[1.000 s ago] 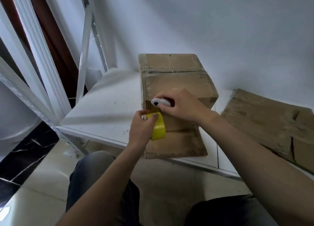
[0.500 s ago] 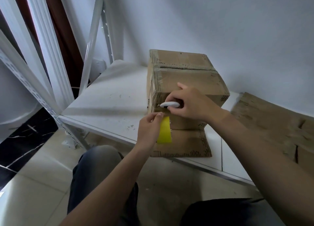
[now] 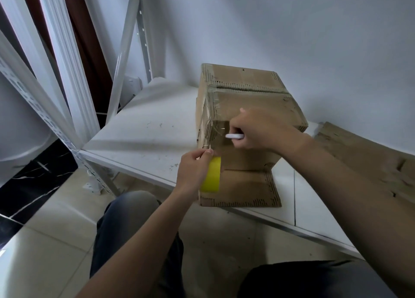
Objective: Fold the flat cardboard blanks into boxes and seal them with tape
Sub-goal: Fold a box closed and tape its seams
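From the head view we see a brown cardboard box standing on the white metal shelf, its lower front flap lying flat toward us. The left hand has its grip curled round a yellow roll of tape at the box's near left corner. The right hand closes its grip on a slim white tool, perhaps a cutter, held against the front face. A flat brown cardboard blank lies to the right

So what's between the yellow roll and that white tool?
Clear tape, running up the box's front from the yellow roll in the left hand toward the white tool in the right hand; head view.
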Tool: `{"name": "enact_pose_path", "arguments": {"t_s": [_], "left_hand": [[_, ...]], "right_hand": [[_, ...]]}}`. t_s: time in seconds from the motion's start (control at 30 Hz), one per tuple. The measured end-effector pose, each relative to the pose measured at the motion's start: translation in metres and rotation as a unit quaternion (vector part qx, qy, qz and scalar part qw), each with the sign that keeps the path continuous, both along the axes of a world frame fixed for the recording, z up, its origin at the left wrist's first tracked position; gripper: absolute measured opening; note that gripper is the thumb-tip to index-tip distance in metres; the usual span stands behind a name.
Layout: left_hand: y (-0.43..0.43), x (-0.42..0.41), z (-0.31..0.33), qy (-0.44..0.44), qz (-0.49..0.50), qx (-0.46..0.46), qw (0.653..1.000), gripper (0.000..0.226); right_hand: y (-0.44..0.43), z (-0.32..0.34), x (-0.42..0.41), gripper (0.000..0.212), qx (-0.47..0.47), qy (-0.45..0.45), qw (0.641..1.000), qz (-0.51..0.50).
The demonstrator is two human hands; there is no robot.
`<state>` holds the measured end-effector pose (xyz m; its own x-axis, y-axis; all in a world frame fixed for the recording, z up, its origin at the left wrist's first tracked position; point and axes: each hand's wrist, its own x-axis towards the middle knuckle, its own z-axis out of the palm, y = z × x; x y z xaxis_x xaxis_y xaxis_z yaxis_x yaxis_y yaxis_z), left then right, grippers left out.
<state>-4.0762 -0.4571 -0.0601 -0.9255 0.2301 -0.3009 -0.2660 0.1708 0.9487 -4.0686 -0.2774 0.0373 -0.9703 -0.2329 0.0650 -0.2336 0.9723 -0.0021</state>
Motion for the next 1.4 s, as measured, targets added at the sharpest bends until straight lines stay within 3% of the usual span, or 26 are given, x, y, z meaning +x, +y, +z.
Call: {"name": "enact_pose_path", "arguments": {"t_s": [0.1, 0.2, 0.33, 0.43, 0.57, 0.63, 0.77, 0.97, 1.07, 1.23, 1.4], "left_hand": [[-0.008, 0.004, -0.008, -0.025, -0.061, -0.009, 0.998, 0.023], [-0.008, 0.006, -0.018, 0.001, -0.086, -0.049, 0.995, 0.036], [-0.001, 0.013, -0.008, 0.031, -0.091, -0.098, 0.991, 0.012], [0.001, 0.013, -0.013, 0.054, -0.122, -0.133, 0.982, 0.014], [0.003, 0.017, -0.009, 0.057, -0.13, -0.151, 0.978, 0.014], [0.003, 0.017, -0.008, 0.066, -0.132, -0.162, 0.976, 0.017], [0.0, 0.015, -0.002, 0.082, -0.13, -0.178, 0.972, 0.014], [-0.014, 0.001, 0.013, 0.077, -0.13, -0.15, 0.977, 0.009], [-0.025, -0.011, 0.021, 0.087, -0.126, -0.153, 0.976, 0.028], [-0.041, -0.028, 0.019, 0.108, -0.117, -0.155, 0.975, 0.018], [-0.051, -0.037, 0.014, 0.096, -0.124, -0.147, 0.977, 0.021]], "right_hand": [[0.032, -0.008, 0.024, 0.004, -0.066, 0.006, 0.998, 0.004], [0.053, -0.034, 0.06, 0.005, -0.073, 0.054, 0.996, -0.004], [0.074, -0.086, 0.099, 0.01, -0.095, 0.097, 0.989, -0.051], [0.086, -0.124, 0.116, 0.011, -0.142, 0.059, 0.983, -0.101], [0.098, -0.152, 0.124, 0.016, -0.192, -0.002, 0.947, -0.258], [0.1, -0.16, 0.123, 0.02, -0.201, -0.009, 0.939, -0.278], [0.089, -0.15, 0.119, 0.022, -0.18, 0.058, 0.959, -0.209], [0.044, -0.068, 0.088, 0.018, -0.136, 0.292, 0.946, -0.049], [0.028, -0.039, 0.051, 0.03, -0.121, 0.289, 0.949, -0.04], [-0.001, -0.033, -0.014, 0.05, -0.055, 0.201, 0.978, -0.019], [-0.009, -0.06, -0.025, 0.048, 0.009, 0.254, 0.964, -0.072]]}}
